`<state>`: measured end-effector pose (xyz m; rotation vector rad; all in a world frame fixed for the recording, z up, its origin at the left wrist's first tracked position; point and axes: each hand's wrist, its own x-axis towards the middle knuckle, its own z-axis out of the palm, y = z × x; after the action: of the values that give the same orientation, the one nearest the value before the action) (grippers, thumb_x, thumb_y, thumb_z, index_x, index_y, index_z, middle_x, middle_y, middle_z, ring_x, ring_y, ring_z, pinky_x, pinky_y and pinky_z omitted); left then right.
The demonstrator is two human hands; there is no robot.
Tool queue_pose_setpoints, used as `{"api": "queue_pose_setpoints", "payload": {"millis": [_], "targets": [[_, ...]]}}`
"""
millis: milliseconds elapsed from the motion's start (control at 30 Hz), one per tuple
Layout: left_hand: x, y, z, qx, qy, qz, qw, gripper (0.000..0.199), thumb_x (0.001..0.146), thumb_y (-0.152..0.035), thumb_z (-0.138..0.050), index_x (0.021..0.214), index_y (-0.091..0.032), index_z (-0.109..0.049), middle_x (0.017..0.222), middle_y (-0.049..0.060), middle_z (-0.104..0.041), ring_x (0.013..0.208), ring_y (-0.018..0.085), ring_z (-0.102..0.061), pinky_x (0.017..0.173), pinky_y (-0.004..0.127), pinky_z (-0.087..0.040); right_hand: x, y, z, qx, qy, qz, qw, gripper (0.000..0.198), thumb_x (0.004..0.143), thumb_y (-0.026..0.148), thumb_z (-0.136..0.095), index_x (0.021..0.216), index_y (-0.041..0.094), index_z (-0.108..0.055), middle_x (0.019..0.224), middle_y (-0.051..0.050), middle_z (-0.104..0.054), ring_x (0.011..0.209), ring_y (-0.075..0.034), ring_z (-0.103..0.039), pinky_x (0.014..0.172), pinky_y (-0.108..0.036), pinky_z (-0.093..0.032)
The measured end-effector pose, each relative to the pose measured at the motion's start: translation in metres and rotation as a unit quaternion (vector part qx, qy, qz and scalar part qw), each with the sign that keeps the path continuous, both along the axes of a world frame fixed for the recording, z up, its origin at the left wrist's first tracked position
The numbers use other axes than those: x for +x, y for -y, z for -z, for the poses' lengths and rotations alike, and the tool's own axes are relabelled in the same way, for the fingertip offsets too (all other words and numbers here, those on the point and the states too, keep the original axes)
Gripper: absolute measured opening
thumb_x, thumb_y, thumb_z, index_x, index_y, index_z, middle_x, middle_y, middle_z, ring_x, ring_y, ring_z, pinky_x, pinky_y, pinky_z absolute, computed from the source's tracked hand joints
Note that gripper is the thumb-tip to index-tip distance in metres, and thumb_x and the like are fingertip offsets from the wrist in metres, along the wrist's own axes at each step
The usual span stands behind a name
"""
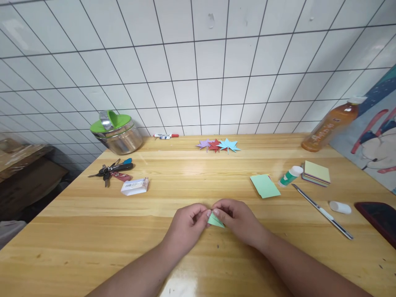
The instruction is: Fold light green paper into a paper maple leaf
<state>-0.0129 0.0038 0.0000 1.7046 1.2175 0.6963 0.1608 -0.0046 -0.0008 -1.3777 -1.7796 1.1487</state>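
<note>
A small folded piece of light green paper (215, 220) is pinched between both hands above the near middle of the wooden table. My left hand (189, 222) grips its left tip with thumb and fingers. On the other side my right hand (238, 220) presses the upper edge with its thumb, fingers curled behind. The two sets of fingertips almost meet and hide the paper's top. To the right lies a stack of light green square paper (265, 186), beside an uncapped-looking green and white glue stick (290, 176).
Three paper maple leaves (229, 145) lie by the tiled wall. At left are a green-lidded steel pot (119, 134), keys (111, 170) and a small white box (135, 187). At right are a utility knife (321, 211), white cap (340, 207), sticky notes (316, 172), phone (379, 220) and drink bottle (332, 126).
</note>
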Motion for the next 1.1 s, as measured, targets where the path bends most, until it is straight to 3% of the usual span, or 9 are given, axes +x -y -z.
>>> {"api": "queue_pose_setpoints", "payload": {"millis": [200, 300, 533, 733, 967, 1100], "targets": [[0.0006, -0.0007, 0.0002, -0.046, 0.109, -0.023, 0.993, 0.020, 0.081, -0.034, -0.051, 0.080, -0.017, -0.061, 0.070, 0.002, -0.063, 0.062, 0.012, -0.054, 0.058, 0.020, -0.043, -0.0016, 0.0011, -0.0003, -0.033, -0.014, 0.022, 0.999, 0.024, 0.080, 0.035, -0.049, 0.066, 0.017, -0.058, 0.057, 0.003, -0.048, 0.054, -0.009, -0.040, 0.050, -0.020, -0.030], [0.0012, -0.0001, 0.0004, -0.027, 0.098, -0.007, 0.995, 0.016, 0.078, -0.031, -0.055, 0.081, -0.017, -0.062, 0.073, 0.003, -0.064, 0.067, 0.014, -0.055, 0.062, 0.021, -0.043, -0.0015, 0.0026, -0.0006, -0.032, -0.014, 0.021, 0.999, 0.024, 0.078, 0.034, -0.051, 0.062, 0.017, -0.055, 0.055, 0.004, -0.045, 0.052, -0.009, -0.038, 0.049, -0.019, -0.029], [-0.0002, 0.0005, 0.0034, 0.007, 0.029, 0.010, 0.999, 0.019, 0.079, -0.033, -0.054, 0.073, -0.017, -0.061, 0.060, -0.001, -0.055, 0.056, 0.011, -0.046, 0.053, 0.020, -0.037, -0.0025, 0.0051, -0.0007, -0.003, 0.024, 0.006, 1.000, 0.026, 0.078, 0.034, -0.053, 0.059, 0.017, -0.055, 0.054, 0.004, -0.048, 0.054, -0.009, -0.041, 0.051, -0.020, -0.030], [-0.0011, -0.0041, -0.0026, -0.029, 0.089, -0.037, 0.995, 0.020, 0.078, -0.034, -0.055, 0.072, -0.015, -0.060, 0.062, 0.000, -0.057, 0.058, 0.011, -0.047, 0.055, 0.020, -0.037, -0.0044, 0.0039, -0.0005, -0.023, -0.037, 0.027, 0.999, 0.024, 0.079, 0.038, -0.051, 0.072, 0.017, -0.061, 0.059, 0.003, -0.051, 0.054, -0.010, -0.043, 0.050, -0.020, -0.032], [-0.0005, -0.0056, -0.0043, -0.051, 0.089, -0.042, 0.994, 0.021, 0.076, -0.034, -0.056, 0.069, -0.015, -0.059, 0.058, -0.003, -0.050, 0.055, 0.010, -0.043, 0.052, 0.019, -0.034, -0.0029, 0.0044, -0.0023, 0.070, 0.019, 0.047, 0.996, 0.027, 0.085, 0.034, -0.043, 0.069, 0.018, -0.058, 0.063, 0.000, -0.054, 0.061, -0.012, -0.049, 0.057, -0.022, -0.037], [-0.0009, -0.0045, -0.0052, -0.059, 0.095, -0.050, 0.992, 0.023, 0.077, -0.036, -0.054, 0.067, -0.015, -0.056, 0.057, -0.003, -0.047, 0.053, 0.009, -0.040, 0.050, 0.018, -0.032, -0.0040, 0.0054, -0.0031, 0.054, 0.004, 0.041, 0.998, 0.024, 0.083, 0.035, -0.046, 0.073, 0.018, -0.060, 0.063, 0.001, -0.055, 0.058, -0.011, -0.047, 0.053, -0.021, -0.035]]}}
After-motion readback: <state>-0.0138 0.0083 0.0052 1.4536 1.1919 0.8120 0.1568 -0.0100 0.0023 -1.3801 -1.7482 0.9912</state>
